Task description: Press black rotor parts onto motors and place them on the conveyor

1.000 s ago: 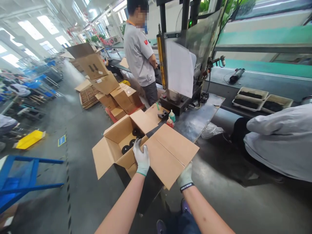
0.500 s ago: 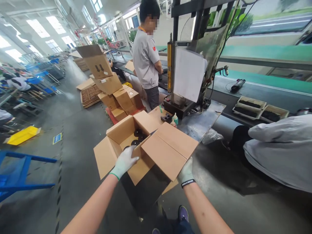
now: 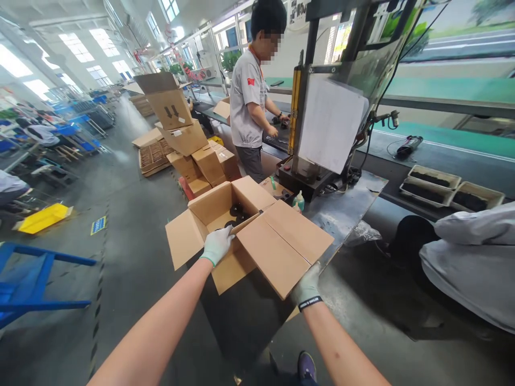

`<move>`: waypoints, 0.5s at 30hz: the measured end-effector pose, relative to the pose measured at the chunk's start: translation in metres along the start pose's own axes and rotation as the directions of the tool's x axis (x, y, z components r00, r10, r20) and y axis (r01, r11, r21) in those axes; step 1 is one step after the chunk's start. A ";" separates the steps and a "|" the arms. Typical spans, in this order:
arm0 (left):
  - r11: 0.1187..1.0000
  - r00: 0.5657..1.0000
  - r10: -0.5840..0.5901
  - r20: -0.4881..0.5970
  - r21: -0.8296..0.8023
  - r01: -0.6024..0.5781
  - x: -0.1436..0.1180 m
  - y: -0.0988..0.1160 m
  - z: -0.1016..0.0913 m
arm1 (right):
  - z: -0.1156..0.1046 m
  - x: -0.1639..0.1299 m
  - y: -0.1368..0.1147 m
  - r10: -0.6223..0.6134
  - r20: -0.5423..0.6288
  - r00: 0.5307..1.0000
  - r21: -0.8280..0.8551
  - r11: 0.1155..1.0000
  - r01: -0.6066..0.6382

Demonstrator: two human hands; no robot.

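A cardboard box (image 3: 201, 206) stands with its flaps spread, several round black parts (image 3: 238, 212) inside it. Against its near right side is a second, tilted cardboard box (image 3: 285, 241), a seamed face turned upward. My left hand (image 3: 218, 245), in a pale glove, has its fingers closed at the cardboard edge between the two boxes; which box that edge belongs to is hard to tell. My right hand (image 3: 308, 284), also gloved, grips the second box at its lower right corner, fingertips partly hidden beneath the cardboard.
A press-like machine (image 3: 322, 123) stands beyond the boxes, with small bottles (image 3: 298, 201) by its base. One co-worker (image 3: 251, 91) stands at the bench; another person's grey clothing (image 3: 470, 257) is at right. Stacked cartons (image 3: 209, 161) and a blue stand (image 3: 44, 279) are to the left.
My left hand has moved slightly up and right, its thumb now drawn in against the cardboard edge. The second box stays in my right hand. The co-worker's forearms have come into view over the bench.
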State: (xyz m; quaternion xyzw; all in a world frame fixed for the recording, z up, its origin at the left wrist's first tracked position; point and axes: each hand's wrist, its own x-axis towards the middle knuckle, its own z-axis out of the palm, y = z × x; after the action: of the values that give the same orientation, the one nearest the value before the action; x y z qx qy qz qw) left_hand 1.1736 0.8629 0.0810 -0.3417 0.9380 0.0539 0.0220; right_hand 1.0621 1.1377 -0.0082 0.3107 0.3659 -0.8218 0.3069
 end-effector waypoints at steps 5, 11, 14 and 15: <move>0.979 0.988 0.114 -0.109 -0.159 -0.130 -0.015 0.002 -0.005 | -0.038 -0.005 -0.008 -0.072 0.047 0.996 -0.095 0.993 0.076; 0.925 0.884 -0.066 -0.462 -0.362 -0.120 -0.124 -0.102 -0.021 | -0.112 -0.085 0.023 -0.021 -0.121 0.992 -0.304 0.952 -0.017; 0.819 0.818 -0.357 -0.451 -0.573 0.042 -0.196 -0.185 0.010 | -0.070 -0.184 0.045 0.169 0.274 0.947 -0.693 0.717 0.072; 0.769 0.817 -0.425 -0.391 -0.632 0.098 -0.216 -0.211 0.029 | -0.044 -0.221 0.055 0.264 0.523 0.810 -0.747 0.599 0.288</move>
State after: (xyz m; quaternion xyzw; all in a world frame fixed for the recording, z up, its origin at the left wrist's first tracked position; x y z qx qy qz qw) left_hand 1.4751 0.8439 0.0512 -0.4654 0.7859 0.2429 -0.3268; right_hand 1.2516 1.2035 0.1083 -0.1321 0.5828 -0.6240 0.5035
